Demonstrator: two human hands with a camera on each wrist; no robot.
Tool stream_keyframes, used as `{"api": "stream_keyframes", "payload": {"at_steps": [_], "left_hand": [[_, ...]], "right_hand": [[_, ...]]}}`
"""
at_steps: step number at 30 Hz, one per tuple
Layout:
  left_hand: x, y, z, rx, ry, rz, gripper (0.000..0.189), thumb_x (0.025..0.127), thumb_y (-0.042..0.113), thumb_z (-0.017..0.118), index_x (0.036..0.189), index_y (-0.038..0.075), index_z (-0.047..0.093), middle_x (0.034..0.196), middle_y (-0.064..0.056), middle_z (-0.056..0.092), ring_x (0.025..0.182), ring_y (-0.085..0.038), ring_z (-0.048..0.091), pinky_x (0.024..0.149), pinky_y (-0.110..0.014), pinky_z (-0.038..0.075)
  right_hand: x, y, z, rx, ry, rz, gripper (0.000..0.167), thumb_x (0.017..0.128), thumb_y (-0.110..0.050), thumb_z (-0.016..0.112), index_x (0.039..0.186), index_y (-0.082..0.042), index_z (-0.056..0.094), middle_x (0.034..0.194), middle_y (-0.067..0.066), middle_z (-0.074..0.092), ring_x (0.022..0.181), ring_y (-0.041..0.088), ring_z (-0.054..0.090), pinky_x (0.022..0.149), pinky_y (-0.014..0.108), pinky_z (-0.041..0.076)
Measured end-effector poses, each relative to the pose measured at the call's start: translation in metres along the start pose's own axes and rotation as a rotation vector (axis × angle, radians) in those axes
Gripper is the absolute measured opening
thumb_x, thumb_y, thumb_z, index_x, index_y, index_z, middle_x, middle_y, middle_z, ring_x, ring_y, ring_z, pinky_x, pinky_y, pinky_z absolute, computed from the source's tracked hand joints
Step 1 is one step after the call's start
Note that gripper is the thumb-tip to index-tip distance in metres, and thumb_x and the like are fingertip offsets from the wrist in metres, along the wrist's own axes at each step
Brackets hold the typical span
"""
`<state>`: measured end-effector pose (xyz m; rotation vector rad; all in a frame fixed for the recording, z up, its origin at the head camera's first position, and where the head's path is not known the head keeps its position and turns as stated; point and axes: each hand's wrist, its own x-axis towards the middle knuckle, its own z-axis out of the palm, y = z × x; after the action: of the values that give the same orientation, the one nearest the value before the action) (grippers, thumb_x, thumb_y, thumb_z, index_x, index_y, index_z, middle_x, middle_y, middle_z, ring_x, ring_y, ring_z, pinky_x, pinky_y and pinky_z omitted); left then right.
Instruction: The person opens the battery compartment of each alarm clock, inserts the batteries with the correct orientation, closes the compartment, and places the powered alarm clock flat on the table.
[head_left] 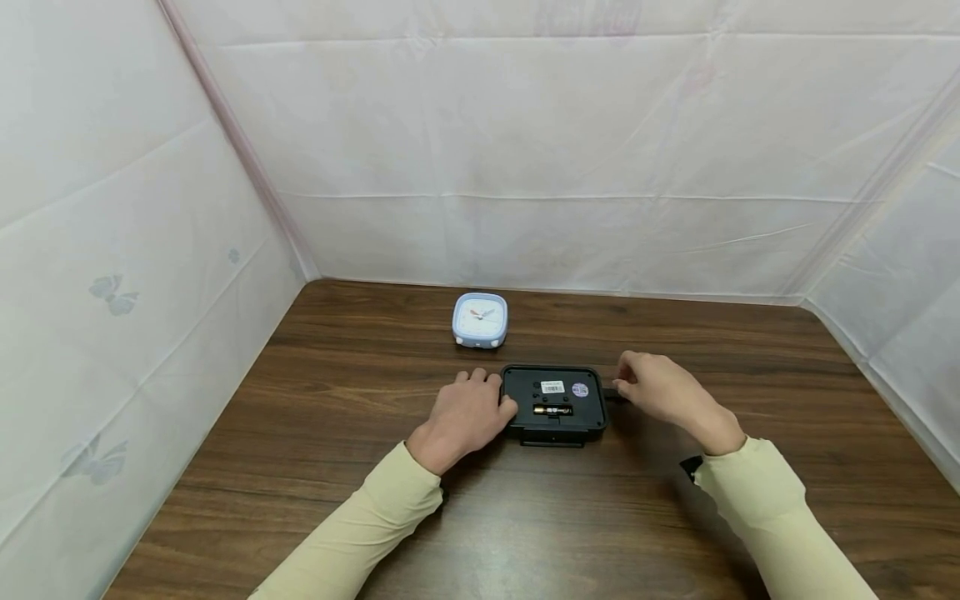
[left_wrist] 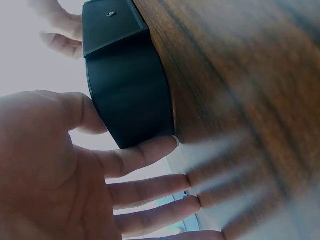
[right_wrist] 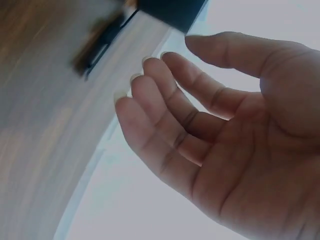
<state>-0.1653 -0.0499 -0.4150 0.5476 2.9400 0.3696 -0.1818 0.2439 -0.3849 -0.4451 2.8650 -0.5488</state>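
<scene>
A black rectangular battery-powered device point(head_left: 551, 392) lies on the table with its labelled back up. One black-and-gold battery point(head_left: 555, 410) sits in its uncovered compartment. My left hand point(head_left: 468, 414) holds the device's left end, thumb over the top edge and index finger point(left_wrist: 142, 156) along the side; its other fingers spread onto the table. Off the right end is my right hand point(head_left: 663, 390), above a small dark flat piece point(head_left: 617, 395) of unclear kind. In the right wrist view, its fingers point(right_wrist: 155, 107) are loosely bent, with a gap to the thumb and nothing visible between them.
Behind the device stands a light blue alarm clock point(head_left: 480, 320) with a white dial. The brown wooden table point(head_left: 345, 333) is bounded by pale sheeting point(head_left: 525, 233) at the back and both sides. In the right wrist view, a blurred dark strip point(right_wrist: 102, 45) shows over the table.
</scene>
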Motion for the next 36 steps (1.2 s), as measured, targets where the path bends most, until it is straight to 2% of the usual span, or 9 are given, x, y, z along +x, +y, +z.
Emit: {"api": "stream_keyframes", "payload": {"at_steps": [5, 8, 17, 26, 36], "left_hand": [[-0.001, 0.000, 0.000, 0.002, 0.000, -0.001, 0.041, 0.107, 0.029, 0.051, 0.129, -0.002, 0.067, 0.114, -0.016, 0.061, 0.098, -0.031, 0.052, 0.089, -0.049, 0.052], [0.000, 0.000, 0.000, 0.004, 0.003, 0.001, 0.040, 0.107, 0.030, 0.052, 0.127, -0.002, 0.068, 0.112, -0.016, 0.061, 0.097, -0.031, 0.052, 0.088, -0.049, 0.053], [0.000, 0.001, 0.000, 0.012, 0.005, 0.011, 0.042, 0.108, 0.030, 0.052, 0.130, -0.002, 0.068, 0.115, -0.017, 0.062, 0.100, -0.032, 0.054, 0.091, -0.049, 0.052], [0.000, 0.000, -0.001, 0.001, -0.001, 0.009, 0.042, 0.108, 0.029, 0.051, 0.131, -0.002, 0.067, 0.116, -0.017, 0.062, 0.101, -0.032, 0.054, 0.092, -0.049, 0.052], [-0.001, -0.002, 0.000, 0.011, -0.002, 0.010, 0.043, 0.108, 0.029, 0.051, 0.133, -0.002, 0.067, 0.118, -0.017, 0.062, 0.104, -0.033, 0.054, 0.094, -0.049, 0.051]], "right_hand": [[0.005, 0.011, 0.001, -0.001, -0.031, -0.035, 0.019, 0.097, -0.010, 0.078, 0.108, 0.002, 0.069, 0.091, 0.005, 0.068, 0.082, 0.022, 0.065, 0.076, 0.047, 0.055], [0.008, 0.014, 0.004, -0.014, -0.044, -0.057, 0.019, 0.094, -0.007, 0.081, 0.108, 0.001, 0.070, 0.091, 0.004, 0.067, 0.085, 0.023, 0.065, 0.078, 0.047, 0.055], [0.009, 0.020, 0.010, -0.055, -0.039, -0.094, 0.014, 0.092, -0.006, 0.082, 0.101, -0.004, 0.071, 0.088, 0.003, 0.061, 0.080, 0.020, 0.059, 0.073, 0.044, 0.051], [0.011, 0.020, 0.012, -0.081, -0.028, -0.053, 0.008, 0.096, -0.008, 0.072, 0.093, -0.007, 0.065, 0.080, 0.003, 0.055, 0.071, 0.020, 0.052, 0.066, 0.040, 0.044], [0.012, 0.020, 0.012, -0.079, 0.013, -0.050, 0.009, 0.097, -0.007, 0.071, 0.091, -0.007, 0.065, 0.078, 0.000, 0.061, 0.068, 0.017, 0.056, 0.063, 0.040, 0.049]]}}
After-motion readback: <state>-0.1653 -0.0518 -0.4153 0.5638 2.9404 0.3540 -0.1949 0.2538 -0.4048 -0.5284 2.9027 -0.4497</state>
